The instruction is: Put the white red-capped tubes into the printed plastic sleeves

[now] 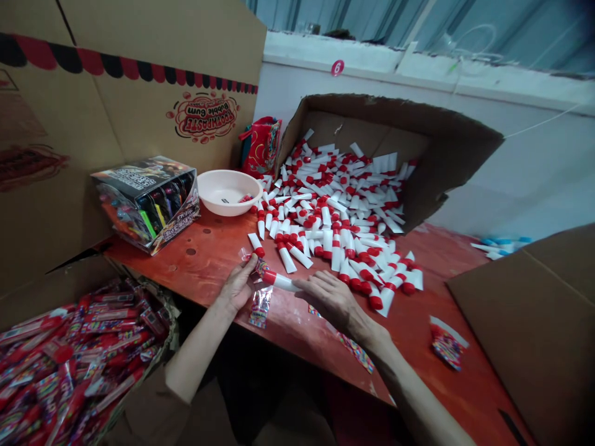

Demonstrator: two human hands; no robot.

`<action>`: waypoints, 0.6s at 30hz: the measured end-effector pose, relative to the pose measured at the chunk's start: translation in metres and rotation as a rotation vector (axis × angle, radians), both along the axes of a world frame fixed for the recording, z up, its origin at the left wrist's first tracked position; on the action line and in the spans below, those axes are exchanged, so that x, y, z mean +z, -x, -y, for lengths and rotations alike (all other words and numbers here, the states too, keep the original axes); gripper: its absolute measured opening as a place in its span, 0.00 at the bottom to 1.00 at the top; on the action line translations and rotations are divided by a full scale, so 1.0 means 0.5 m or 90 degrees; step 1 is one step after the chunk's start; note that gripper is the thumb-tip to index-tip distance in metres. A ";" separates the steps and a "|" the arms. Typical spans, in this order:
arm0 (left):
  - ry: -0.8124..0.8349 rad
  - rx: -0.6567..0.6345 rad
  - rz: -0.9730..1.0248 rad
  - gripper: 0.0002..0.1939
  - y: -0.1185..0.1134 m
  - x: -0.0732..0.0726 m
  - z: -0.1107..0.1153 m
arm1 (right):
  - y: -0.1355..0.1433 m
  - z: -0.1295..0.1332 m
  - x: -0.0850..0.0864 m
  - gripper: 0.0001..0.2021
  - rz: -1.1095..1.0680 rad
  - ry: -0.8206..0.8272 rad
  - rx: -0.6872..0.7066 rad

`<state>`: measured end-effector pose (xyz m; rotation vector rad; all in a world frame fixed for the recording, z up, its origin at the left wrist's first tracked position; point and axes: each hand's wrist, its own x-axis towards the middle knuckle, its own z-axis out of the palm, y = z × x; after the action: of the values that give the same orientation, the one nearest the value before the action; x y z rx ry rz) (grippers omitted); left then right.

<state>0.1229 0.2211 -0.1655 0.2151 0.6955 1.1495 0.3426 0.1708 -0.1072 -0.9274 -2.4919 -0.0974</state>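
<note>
Between my two hands is a white tube (284, 283) with a red cap, its capped end pointing left into a colourful printed wrapper (261, 267). My left hand (238, 286) pinches the wrapper between thumb and fingers. Closed on the white end of the tube is my right hand (331, 300), its fingers partly hiding that end. Below the left hand, another clear printed wrapper (260, 308) lies near the table's front edge. A colourful strip (356, 350) lies under my right forearm. Just beyond the hands spreads a heap of white tubes with red caps (328, 217).
A tipped cardboard box (458, 155) spills the tubes onto the red table (211, 257). At left stand a display box (155, 198) and a pink bowl (227, 192). A carton of wrapped red tubes (83, 353) sits lower left. A red packet (447, 344) lies right, beside cardboard (534, 322).
</note>
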 end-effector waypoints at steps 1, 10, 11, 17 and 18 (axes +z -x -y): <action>-0.006 -0.001 0.004 0.14 0.002 -0.001 -0.001 | -0.001 -0.001 -0.004 0.13 -0.001 0.002 -0.009; -0.065 0.029 0.016 0.15 0.000 -0.012 -0.008 | 0.013 0.013 -0.062 0.12 -0.027 -0.070 -0.135; -0.070 0.034 0.009 0.16 -0.002 -0.010 -0.006 | 0.017 0.015 -0.069 0.11 -0.034 -0.068 -0.144; -0.150 0.031 -0.048 0.19 -0.020 0.005 0.011 | 0.045 0.034 -0.105 0.10 -0.156 0.003 -0.181; -0.158 0.032 -0.049 0.18 -0.025 0.006 0.015 | 0.053 0.038 -0.108 0.10 -0.204 0.032 -0.189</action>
<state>0.1354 0.2134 -0.1626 0.4544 0.6274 1.2814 0.3160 0.1520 -0.1612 -1.2246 -2.0618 0.0178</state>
